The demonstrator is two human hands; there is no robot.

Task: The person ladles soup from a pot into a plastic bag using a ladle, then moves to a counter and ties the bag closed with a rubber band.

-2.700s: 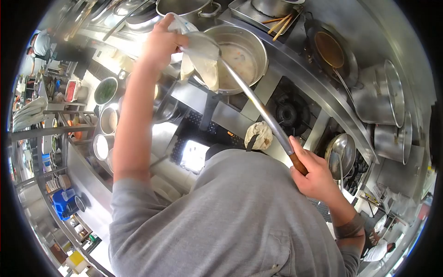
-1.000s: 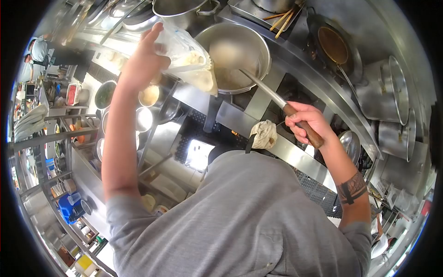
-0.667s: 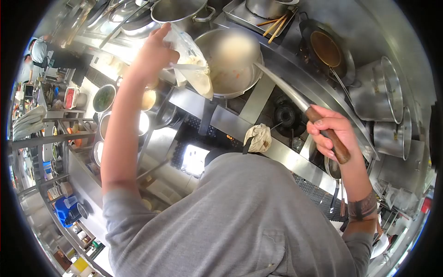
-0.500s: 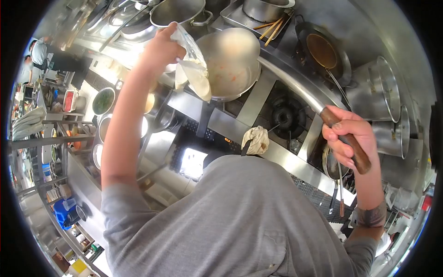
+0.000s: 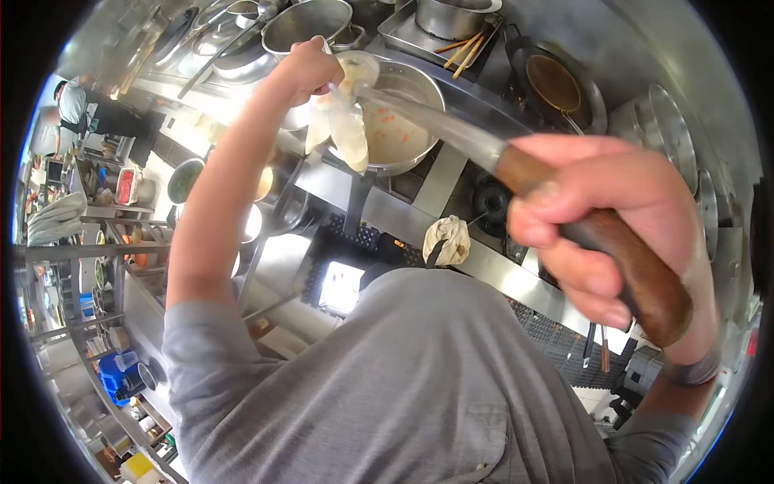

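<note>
My left hand [image 5: 310, 71] is closed on the top of a clear plastic bag [image 5: 348, 133] that hangs at the left rim of a large steel pot [image 5: 411, 149]. Pale contents show in the bag. Close to the camera, my right hand [image 5: 605, 218] wraps round the wooden handle of a long-handled metal ladle [image 5: 451, 129]. The ladle's bowl, holding something pale, is raised at the mouth of the bag. Pale liquid with orange bits lies in the pot.
Behind stand another steel pot [image 5: 305, 31] and a tray [image 5: 387, 31] with a pot. A dark wok [image 5: 516, 56] leans at the back right. Nearer are a burner [image 5: 490, 198] and a crumpled cloth [image 5: 447, 240]. Another person [image 5: 72, 105] stands far left.
My right hand has risen toward the camera, and the ladle's bowl has moved left from above the pot to the bag. My left hand has shifted slightly right with the bag.
</note>
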